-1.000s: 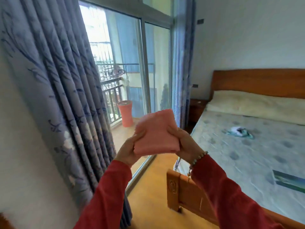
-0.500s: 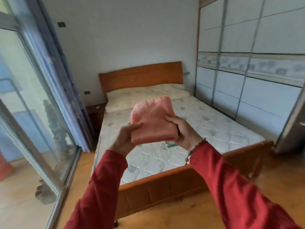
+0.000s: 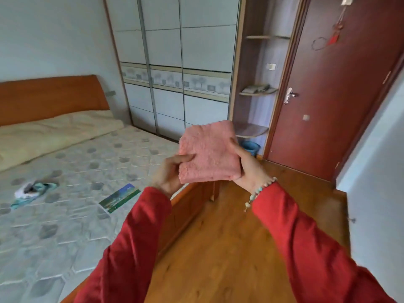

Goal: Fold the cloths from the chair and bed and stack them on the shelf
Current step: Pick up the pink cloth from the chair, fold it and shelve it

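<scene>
Between our left hand (image 3: 168,174) and right hand (image 3: 246,168), the folded pink towel (image 3: 209,153) sits pinched at both edges. Corner shelf (image 3: 251,130) lies ahead-right, nearer our right hand.

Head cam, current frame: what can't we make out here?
- Chair: not in the head view at all.
- Items on the middle shelf: too small and blurred to identify.
- Cloth on the bed: crumpled and blurred; whether it is one piece or several is unclear.
- Left hand and right hand fingers behind the pink cloth: hidden by it.
- Blue tub: partly behind the pink cloth.
</scene>
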`<state>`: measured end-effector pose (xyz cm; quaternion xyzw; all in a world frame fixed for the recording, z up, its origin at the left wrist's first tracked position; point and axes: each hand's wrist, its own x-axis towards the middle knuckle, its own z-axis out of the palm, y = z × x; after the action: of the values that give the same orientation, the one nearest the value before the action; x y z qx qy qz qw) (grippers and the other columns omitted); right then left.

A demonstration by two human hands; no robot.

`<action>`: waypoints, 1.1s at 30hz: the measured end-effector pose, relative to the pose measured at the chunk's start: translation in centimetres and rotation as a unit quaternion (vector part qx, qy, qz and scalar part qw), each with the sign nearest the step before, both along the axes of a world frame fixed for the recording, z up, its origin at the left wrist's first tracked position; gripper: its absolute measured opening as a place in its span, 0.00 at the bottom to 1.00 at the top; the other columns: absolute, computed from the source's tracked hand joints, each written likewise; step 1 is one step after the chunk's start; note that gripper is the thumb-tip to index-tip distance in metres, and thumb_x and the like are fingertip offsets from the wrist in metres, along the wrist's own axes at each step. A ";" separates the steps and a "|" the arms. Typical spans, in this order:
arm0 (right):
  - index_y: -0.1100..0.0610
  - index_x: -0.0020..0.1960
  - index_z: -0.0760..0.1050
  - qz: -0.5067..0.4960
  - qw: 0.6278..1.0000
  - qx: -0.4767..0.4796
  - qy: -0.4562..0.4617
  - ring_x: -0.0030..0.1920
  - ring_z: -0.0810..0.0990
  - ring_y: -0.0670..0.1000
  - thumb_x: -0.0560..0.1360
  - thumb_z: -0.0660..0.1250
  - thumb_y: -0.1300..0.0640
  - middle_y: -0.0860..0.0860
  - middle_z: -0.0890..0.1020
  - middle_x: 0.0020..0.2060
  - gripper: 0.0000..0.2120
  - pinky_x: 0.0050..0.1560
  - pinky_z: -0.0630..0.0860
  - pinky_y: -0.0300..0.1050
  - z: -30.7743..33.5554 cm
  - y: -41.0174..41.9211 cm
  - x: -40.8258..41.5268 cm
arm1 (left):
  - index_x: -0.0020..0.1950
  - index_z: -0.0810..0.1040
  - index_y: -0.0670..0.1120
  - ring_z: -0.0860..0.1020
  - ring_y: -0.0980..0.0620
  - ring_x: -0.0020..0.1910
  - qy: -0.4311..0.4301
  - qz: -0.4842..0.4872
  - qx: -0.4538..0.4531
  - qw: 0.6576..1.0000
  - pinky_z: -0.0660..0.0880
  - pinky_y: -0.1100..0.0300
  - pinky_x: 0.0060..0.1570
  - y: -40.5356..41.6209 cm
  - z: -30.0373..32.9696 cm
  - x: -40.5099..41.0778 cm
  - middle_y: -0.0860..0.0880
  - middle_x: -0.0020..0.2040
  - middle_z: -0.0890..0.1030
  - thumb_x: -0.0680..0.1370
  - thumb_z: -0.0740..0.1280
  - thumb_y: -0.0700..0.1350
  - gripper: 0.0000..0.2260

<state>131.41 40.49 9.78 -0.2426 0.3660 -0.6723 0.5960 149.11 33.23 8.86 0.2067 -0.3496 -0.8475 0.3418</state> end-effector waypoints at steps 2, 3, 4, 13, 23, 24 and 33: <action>0.54 0.55 0.83 -0.042 0.999 0.004 -0.017 0.52 0.85 0.55 0.78 0.67 0.51 0.55 0.85 0.55 0.11 0.45 0.83 0.54 -0.8 1.2 -1.8 | 0.58 0.75 0.32 0.85 0.44 0.42 -0.001 -0.032 -0.002 0.999 0.83 0.52 0.39 -0.5 -0.6 -2.4 0.39 0.46 0.85 0.70 0.61 0.30 0.16; 0.54 0.61 0.80 -0.061 0.998 0.006 -0.021 0.55 0.85 0.55 0.77 0.68 0.50 0.55 0.84 0.57 0.14 0.47 0.83 0.55 -1.3 1.8 -2.7 | 0.61 0.74 0.32 0.85 0.43 0.44 0.003 -0.048 -0.010 0.999 0.83 0.52 0.42 -0.8 -1.0 -3.7 0.39 0.48 0.84 0.70 0.62 0.30 0.19; 0.54 0.65 0.77 -0.079 0.997 0.011 -0.021 0.56 0.84 0.55 0.77 0.69 0.50 0.55 0.84 0.59 0.18 0.48 0.82 0.56 -1.7 2.3 -3.7 | 0.65 0.72 0.33 0.84 0.43 0.48 0.007 -0.066 -0.014 0.998 0.82 0.50 0.47 -1.1 -1.5 -5.0 0.38 0.53 0.83 0.70 0.64 0.29 0.23; 0.57 0.64 0.78 -0.148 0.987 0.028 -0.062 0.58 0.83 0.55 0.78 0.68 0.52 0.55 0.84 0.57 0.16 0.51 0.81 0.54 -6.5 2.5 -12.2 | 0.64 0.78 0.41 0.75 0.38 0.66 0.016 -0.155 0.001 0.988 0.66 0.41 0.70 -4.1 -7.3 -15.5 0.38 0.66 0.77 0.71 0.65 0.28 0.22; 0.61 0.68 0.74 -0.136 0.986 -0.001 -0.098 0.61 0.81 0.58 0.78 0.69 0.53 0.58 0.81 0.63 0.21 0.56 0.79 0.57 -8.0 -6.7 -26.7 | 0.65 0.75 0.41 0.79 0.40 0.61 0.027 -0.160 0.013 0.987 0.67 0.40 0.69 -12.6 -8.4 -30.3 0.39 0.59 0.81 0.69 0.65 0.29 0.25; 0.61 0.68 0.75 -0.137 0.985 -0.002 -0.101 0.61 0.81 0.57 0.78 0.69 0.53 0.58 0.81 0.63 0.21 0.55 0.80 0.57 -7.9 -7.5 -28.2 | 0.66 0.74 0.41 0.79 0.40 0.60 0.026 -0.164 0.010 0.986 0.68 0.40 0.69 -13.6 -8.2 -31.8 0.39 0.59 0.81 0.68 0.66 0.29 0.27; 0.60 0.68 0.74 -0.124 0.987 0.005 -0.100 0.60 0.82 0.56 0.79 0.67 0.53 0.57 0.82 0.61 0.19 0.54 0.80 0.56 -8.3 -14.7 -39.6 | 0.66 0.74 0.42 0.82 0.41 0.57 0.058 -0.170 0.031 0.983 0.78 0.43 0.57 -20.9 -8.8 -42.9 0.40 0.57 0.83 0.73 0.60 0.29 0.22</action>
<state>91.86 25.83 1.48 -0.1242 0.3351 -0.7600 0.5429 106.20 12.32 0.09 0.1053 -0.3322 -0.9144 0.2060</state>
